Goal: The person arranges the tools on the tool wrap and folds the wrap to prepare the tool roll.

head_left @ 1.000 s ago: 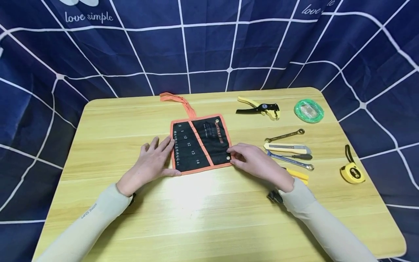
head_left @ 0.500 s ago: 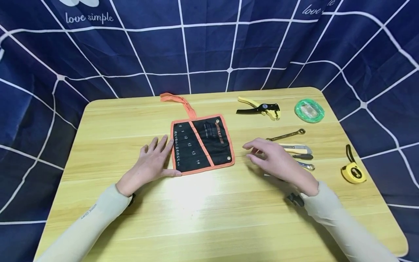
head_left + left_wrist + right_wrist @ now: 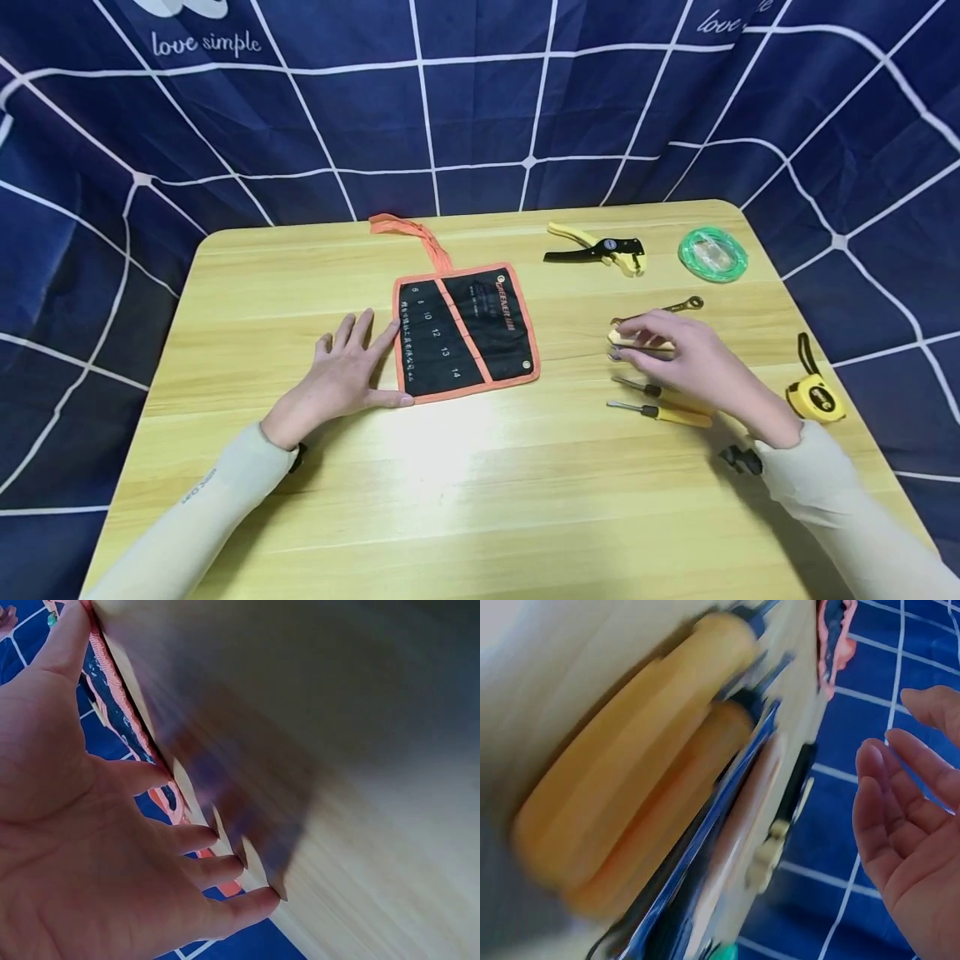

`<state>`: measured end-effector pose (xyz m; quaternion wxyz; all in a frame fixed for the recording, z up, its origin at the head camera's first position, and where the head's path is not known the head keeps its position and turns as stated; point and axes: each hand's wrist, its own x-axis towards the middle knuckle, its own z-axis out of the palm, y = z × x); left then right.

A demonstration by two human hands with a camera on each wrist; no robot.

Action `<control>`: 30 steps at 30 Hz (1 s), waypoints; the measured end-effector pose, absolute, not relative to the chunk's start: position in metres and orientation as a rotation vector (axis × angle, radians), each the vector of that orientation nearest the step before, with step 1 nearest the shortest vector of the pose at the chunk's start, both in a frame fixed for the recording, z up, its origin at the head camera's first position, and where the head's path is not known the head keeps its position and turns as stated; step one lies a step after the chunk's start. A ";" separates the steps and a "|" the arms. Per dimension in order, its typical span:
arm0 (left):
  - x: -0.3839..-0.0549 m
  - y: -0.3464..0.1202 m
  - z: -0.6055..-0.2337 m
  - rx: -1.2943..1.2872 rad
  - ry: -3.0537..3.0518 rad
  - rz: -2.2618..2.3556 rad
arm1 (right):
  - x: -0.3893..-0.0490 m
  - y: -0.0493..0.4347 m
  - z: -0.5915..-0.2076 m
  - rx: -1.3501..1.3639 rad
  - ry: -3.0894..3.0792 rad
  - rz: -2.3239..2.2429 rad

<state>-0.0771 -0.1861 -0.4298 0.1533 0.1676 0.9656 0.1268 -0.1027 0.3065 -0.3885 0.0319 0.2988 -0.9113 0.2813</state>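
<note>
My left hand (image 3: 341, 367) rests with spread fingers on the table, its forefinger and thumb tips at the left edge of a black tool pouch (image 3: 498, 321) with orange trim and printed sizes. In the left wrist view the fingertips touch the wood beside the pouch's orange edge (image 3: 112, 671). My right hand (image 3: 686, 354) hovers over a row of tools, fingers loosely bent and thumb apart, holding nothing. Below its palm lie two screwdrivers, one with a yellow handle (image 3: 682, 415). A blue wrench (image 3: 712, 817) and a utility knife (image 3: 739, 840) lie alongside, largely hidden by the hand in the head view.
A dark ratchet wrench (image 3: 684, 305) lies just beyond the right hand. Further back are a yellow-and-black wire stripper (image 3: 611, 248) and a coil of green wire (image 3: 712, 255). A yellow tape measure (image 3: 816, 398) sits near the right edge. A blue curtain (image 3: 480, 108) surrounds the table.
My right hand has left the pouch's right edge and moved right, to above the tools, uncovering the screwdrivers' shafts. My left hand has stayed by the pouch.
</note>
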 end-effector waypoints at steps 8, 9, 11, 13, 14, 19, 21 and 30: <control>-0.079 -0.188 -0.432 0.438 2.760 0.351 | -0.103 0.343 -0.397 0.816 -2.867 0.713; -0.079 -0.189 -0.432 0.429 2.757 0.350 | -0.103 0.347 -0.398 0.807 -2.872 0.708; -0.079 -0.189 -0.433 0.420 2.758 0.348 | -0.105 0.354 -0.401 0.801 -2.869 0.694; -0.080 -0.189 -0.433 0.416 2.760 0.342 | -0.108 0.361 -0.404 0.791 -2.863 0.693; -0.080 -0.189 -0.433 0.417 2.763 0.340 | -0.109 0.364 -0.405 0.781 -2.863 0.703; -0.080 -0.189 -0.433 0.415 2.768 0.342 | -0.117 0.379 -0.412 0.738 -2.880 0.770; -0.080 -0.189 -0.433 0.406 2.759 0.342 | -0.119 0.384 -0.414 0.716 -2.900 0.794; -0.078 -0.190 -0.433 0.414 2.778 0.318 | -0.125 0.401 -0.421 0.644 -3.005 0.764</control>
